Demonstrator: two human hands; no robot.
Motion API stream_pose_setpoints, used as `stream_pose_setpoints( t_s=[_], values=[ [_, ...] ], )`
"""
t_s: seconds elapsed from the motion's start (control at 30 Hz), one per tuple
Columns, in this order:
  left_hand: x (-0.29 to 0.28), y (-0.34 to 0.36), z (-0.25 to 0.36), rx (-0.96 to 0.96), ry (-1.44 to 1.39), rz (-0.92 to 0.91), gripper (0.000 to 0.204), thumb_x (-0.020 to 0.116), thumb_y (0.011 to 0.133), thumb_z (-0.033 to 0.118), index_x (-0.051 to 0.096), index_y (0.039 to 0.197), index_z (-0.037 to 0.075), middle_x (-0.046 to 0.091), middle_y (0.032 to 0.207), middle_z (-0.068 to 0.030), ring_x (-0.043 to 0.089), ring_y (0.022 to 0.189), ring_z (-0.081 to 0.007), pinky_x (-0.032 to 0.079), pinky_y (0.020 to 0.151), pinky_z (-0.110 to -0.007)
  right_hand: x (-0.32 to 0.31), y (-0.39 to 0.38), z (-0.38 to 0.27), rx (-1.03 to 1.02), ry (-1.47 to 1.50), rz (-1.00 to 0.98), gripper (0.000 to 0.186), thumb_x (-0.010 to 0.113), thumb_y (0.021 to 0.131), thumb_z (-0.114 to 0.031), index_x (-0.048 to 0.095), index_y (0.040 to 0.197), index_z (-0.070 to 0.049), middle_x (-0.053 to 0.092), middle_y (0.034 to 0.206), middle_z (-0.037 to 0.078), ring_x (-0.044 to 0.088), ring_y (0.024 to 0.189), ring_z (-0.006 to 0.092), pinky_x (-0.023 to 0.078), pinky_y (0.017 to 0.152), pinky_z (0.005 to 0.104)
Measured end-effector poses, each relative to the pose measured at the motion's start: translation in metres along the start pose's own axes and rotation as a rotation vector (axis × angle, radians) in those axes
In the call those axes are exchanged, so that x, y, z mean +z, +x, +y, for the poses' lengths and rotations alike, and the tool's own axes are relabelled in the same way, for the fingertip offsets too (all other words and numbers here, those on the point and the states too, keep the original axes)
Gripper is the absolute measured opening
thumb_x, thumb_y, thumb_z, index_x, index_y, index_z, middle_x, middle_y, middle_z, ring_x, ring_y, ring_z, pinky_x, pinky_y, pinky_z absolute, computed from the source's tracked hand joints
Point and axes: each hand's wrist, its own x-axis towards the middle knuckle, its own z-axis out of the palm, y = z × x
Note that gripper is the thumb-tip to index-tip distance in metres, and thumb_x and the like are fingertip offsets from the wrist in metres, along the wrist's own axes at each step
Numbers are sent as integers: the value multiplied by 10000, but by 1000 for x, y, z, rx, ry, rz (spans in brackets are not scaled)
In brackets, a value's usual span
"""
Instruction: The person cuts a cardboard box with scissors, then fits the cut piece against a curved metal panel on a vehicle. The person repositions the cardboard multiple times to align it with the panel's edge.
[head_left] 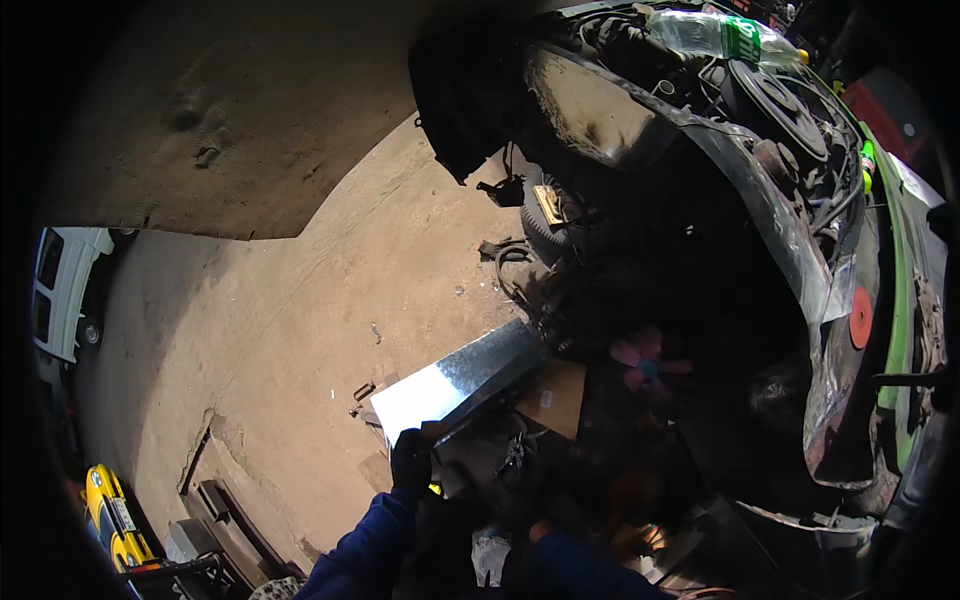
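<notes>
My left hand (pixel 410 462), in a dark glove, grips the near edge of a shiny sheet metal panel (pixel 465 372). The panel is bent along its long side; one half glares in the sun, the other lies in shade. My right hand (pixel 522 512) is low in deep shadow, just right of the left one. Its fingers do not show, nor whether it holds anything. Beside the panel lies a brown cardboard piece (pixel 556 398). A pale grey cloth-like thing (pixel 490 556) sits below my hands.
On the right stands a stripped car body (pixel 800 250) with its engine bay exposed and a plastic bottle (pixel 725 38) on top. A pink fan (pixel 648 360) and dark vehicle parts (pixel 520 270) lie near the panel. Metal channels (pixel 235 530) rest at lower left; a white van (pixel 70 285) is farther off.
</notes>
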Motion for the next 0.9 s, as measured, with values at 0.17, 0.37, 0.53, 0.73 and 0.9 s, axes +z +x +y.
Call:
stream_pose_setpoints(
  t_s=[0.17, 0.37, 0.53, 0.73, 0.9],
  values=[
    [-138, -19, 51, -100, 494, -253, 229, 739, 1020, 282, 682, 1094, 74, 759, 980, -202, 748, 972, -429, 583, 840, -484, -111, -40, -92, 218, 167, -32, 709, 691, 980, -404, 526, 1632, -179, 719, 1379, 225, 695, 1238, 448, 548, 1072, 539],
    [-251, -108, 76, -372, 718, -382, 281, 802, 931, 348, 695, 1003, 98, 766, 953, -228, 755, 934, -431, 578, 835, -535, -260, -61, -175, 270, 81, -74, 617, 655, 1004, -388, 579, 1571, -159, 700, 1422, 210, 669, 1294, 412, 531, 1107, 502],
    [-275, -191, 100, -653, 384, -9, 189, 764, 882, 234, 734, 907, 49, 730, 762, -135, 700, 707, -211, 547, 659, -403, -352, -91, -201, 167, -171, -297, 549, 625, 1024, -375, 622, 1520, -142, 684, 1458, 197, 647, 1342, 382, 516, 1136, 470],
    [-296, -235, 176, -762, -352, 490, 150, 715, 996, 148, 764, 1117, 75, 725, 874, -11, 678, 716, -119, 576, 640, -304, -405, -101, -196, 82, -348, -521, 484, 588, 1047, -359, 675, 1460, -122, 665, 1501, 183, 620, 1399, 346, 498, 1172, 433],
    [-311, -268, 237, -795, -559, 687, 224, 735, 1030, 191, 751, 1230, 91, 748, 965, -16, 708, 801, -129, 609, 695, -308, -388, -101, -170, -167, -273, -629, 432, 641, 1022, -274, 711, 1412, -102, 704, 1437, 196, 655, 1351, 372, 511, 1139, 436]
  ],
)
